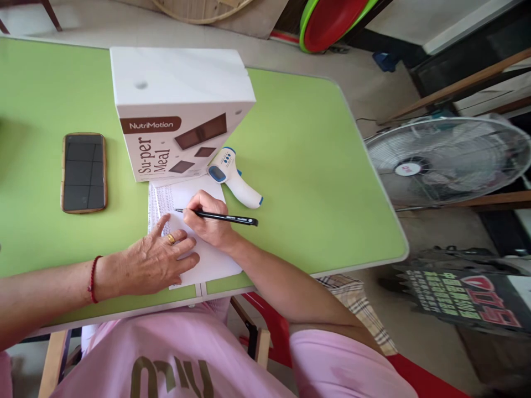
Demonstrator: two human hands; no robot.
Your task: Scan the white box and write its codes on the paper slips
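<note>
My right hand (209, 218) is closed around a black pen (236, 219), its tip touching the white paper (211, 260). Rows of small handwriting run along the left part of the sheet. My left hand (155, 260) lies flat on the paper with its fingers spread, holding nothing; a gold ring and a red cord bracelet show on it. Just beyond the paper stands a white box (178, 77) printed "NutriMotion Su-per Meal", which hides the sheet's far end. Beside the box and the paper's right edge lies a white and blue infrared thermometer (238, 185).
A phone (84, 172) in a brown-edged case lies on the green table (302, 166), left of the box. Past the table's right edge is a large fan (440, 166). Red and green basins (332, 25) lean at the back, and a dark printed bag (460, 298) is at lower right.
</note>
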